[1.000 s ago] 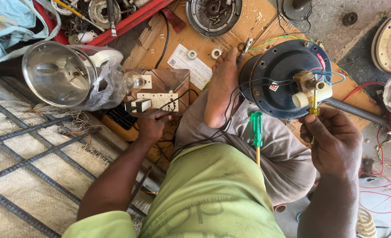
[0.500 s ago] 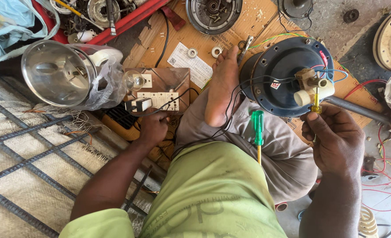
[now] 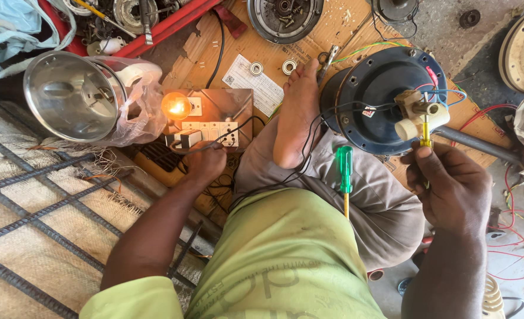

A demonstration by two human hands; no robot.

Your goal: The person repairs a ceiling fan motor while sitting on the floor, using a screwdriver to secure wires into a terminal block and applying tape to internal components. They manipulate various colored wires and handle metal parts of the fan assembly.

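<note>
Blue fan motor (image 3: 375,100) propped by bare foot (image 3: 297,112), over cardboard on floor. Steel bowl (image 3: 76,94) far left. Switch board (image 3: 212,121) with lit orange bulb (image 3: 175,106) beside it. Right hand (image 3: 454,186) raised at motor's terminal block, fingers pinched round yellow tester (image 3: 425,134), tip among wires; grip partly hidden. Left hand (image 3: 204,162) stretched to switch board, fingers curled on black plug lead; fingertips hard to make out. Green screwdriver (image 3: 345,174) lying on lap, untouched.

- We're in a floor-level electrical repair workshop: a dark blue fan motor (image 3: 386,100) sits opened up on cardboard (image 3: 333,29).
- Red tray (image 3: 155,29) full of metal parts.
- Switchboard (image 3: 209,127) with its bulb (image 3: 175,106) glowing orange.
- Loose bearings (image 3: 256,68), wires (image 3: 510,236), a green-handled screwdriver (image 3: 345,171).
</note>
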